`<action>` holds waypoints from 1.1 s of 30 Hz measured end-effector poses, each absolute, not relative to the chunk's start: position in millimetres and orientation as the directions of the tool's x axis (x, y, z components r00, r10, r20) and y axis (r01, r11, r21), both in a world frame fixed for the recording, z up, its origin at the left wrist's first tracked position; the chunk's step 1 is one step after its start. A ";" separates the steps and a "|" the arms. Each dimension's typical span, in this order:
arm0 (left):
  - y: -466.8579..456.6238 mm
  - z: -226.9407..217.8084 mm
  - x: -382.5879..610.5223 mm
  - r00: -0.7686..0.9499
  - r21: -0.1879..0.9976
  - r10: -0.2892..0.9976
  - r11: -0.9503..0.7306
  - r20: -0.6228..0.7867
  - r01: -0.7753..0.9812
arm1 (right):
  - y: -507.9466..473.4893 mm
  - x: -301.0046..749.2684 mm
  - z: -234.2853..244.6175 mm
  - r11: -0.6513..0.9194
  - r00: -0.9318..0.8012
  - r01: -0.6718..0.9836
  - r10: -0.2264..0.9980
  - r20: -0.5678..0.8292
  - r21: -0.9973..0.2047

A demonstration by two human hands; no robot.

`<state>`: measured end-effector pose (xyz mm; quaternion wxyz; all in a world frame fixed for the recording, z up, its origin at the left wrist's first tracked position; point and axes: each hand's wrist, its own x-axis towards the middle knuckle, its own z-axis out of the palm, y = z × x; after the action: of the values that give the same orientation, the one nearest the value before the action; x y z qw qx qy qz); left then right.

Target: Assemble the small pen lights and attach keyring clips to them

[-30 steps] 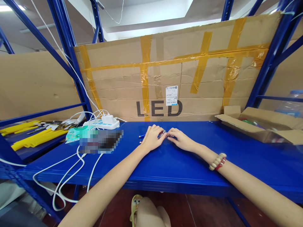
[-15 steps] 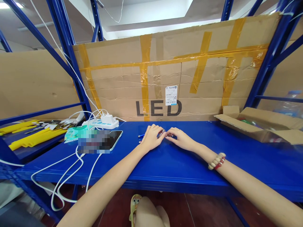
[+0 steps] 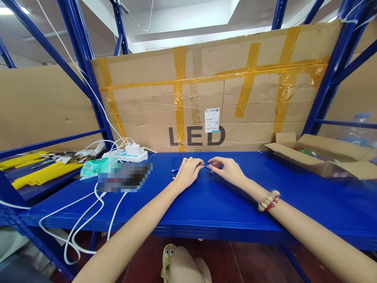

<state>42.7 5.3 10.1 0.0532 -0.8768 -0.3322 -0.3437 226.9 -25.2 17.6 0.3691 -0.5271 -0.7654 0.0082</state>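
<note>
Small shiny piece (image 3: pixel 202 163) between left fingers (image 3: pixel 196 160).

We see a fairly bright, evenly lit scene, with a ceiling lamp (image 3: pixel 14 11) glowing washed-out at the upper left and pale light spilling from the ceiling recess (image 3: pixel 188 17). Glare breaks up on the glossy tape (image 3: pixel 287 92), and a thin sheen runs along the front edge of the counter (image 3: pixel 235 214). Below it, the floor (image 3: pixel 250 263) falls dim. Wide-angle distortion stretches the forearms toward the lower corners, and we find the bottle (image 3: pixel 357 129) smeared at the right. Coarse pixelation masks a patch at left. The pieces at the fingers (image 3: pixel 198 169) are too small to read.
</note>
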 end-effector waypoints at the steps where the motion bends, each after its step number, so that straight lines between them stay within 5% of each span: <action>1: 5.2 10.0 42.7 0.546 0.136 0.547 -0.775 0.635 0.618 | -24.0 227.3 16.8 0.449 -0.169 0.799 0.807 0.566 -0.401; 7: 2.2 11.1 43.5 0.547 0.151 0.560 -0.771 0.622 0.618 | -19.3 229.0 12.7 0.450 -0.180 0.834 0.770 0.612 -0.319; 33: -1.3 14.4 43.9 0.555 0.146 0.565 -0.769 0.611 0.622 | -22.0 230.3 13.7 0.431 -0.225 0.850 0.817 0.531 -0.304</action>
<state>43.9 -1.3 14.4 0.0433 -0.8806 -0.3369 -0.3303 230.3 -22.0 13.7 0.3223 -0.5328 -0.7821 -0.0253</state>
